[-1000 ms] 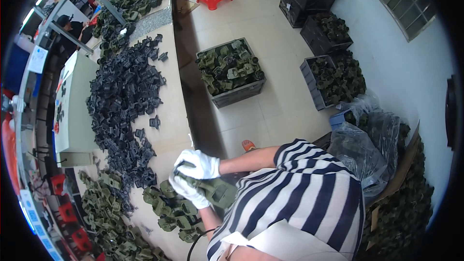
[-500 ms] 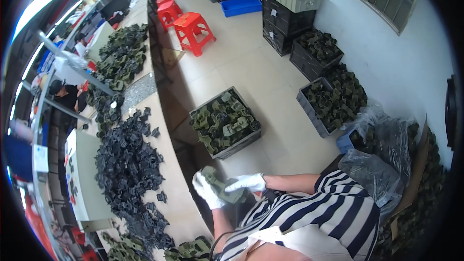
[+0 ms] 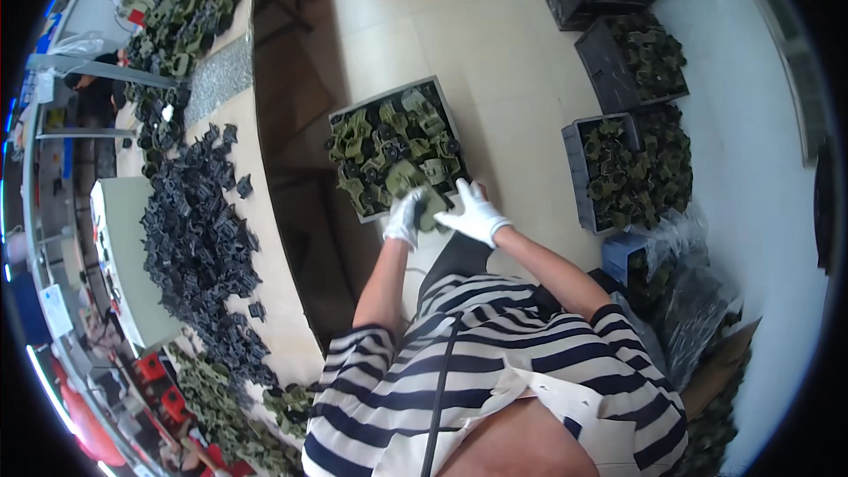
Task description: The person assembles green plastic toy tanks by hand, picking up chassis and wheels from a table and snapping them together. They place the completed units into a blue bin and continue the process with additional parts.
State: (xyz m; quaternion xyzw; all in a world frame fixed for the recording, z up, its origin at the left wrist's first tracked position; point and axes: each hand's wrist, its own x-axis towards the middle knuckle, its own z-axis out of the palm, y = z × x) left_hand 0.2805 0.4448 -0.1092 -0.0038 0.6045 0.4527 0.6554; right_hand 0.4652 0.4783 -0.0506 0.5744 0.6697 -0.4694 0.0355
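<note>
Only got the head cam here, taking 12 o'clock as straight ahead of the wearer. The olive-green moulded shell (image 3: 430, 210) is between the two gloved hands, over the 5 o'clock edge of the grey crate (image 3: 444, 106) of similar pieces. Left hand's (image 3: 405, 216) grip looks curled in on the shell's 8 o'clock side. Right hand (image 3: 475, 215) sits at 3 o'clock, fingers spread wide and thumb toward the shell, not wrapped around anything; can't tell if it's touching.

Handling-wise, I'd guess hard plastic: light, stiff, not very fragile, though thin edges might snap if you squeeze badly. Smooth plastic against fabric gloves could slide a bit, so I'd hold it across the long sides, not by any corner or tab.

Hard to make out: the shell's blurry, and I honestly can't tell where it ends and the crate pieces at its 11 o'clock begin. Left fingertips are lost against it, and its underside is hidden. Over at 4 o'clock a clear plastic bag (image 3: 693, 252) covers part of another pile, and the counter (image 3: 287, 300) at 8 o'clock bends away at the rim.
</note>
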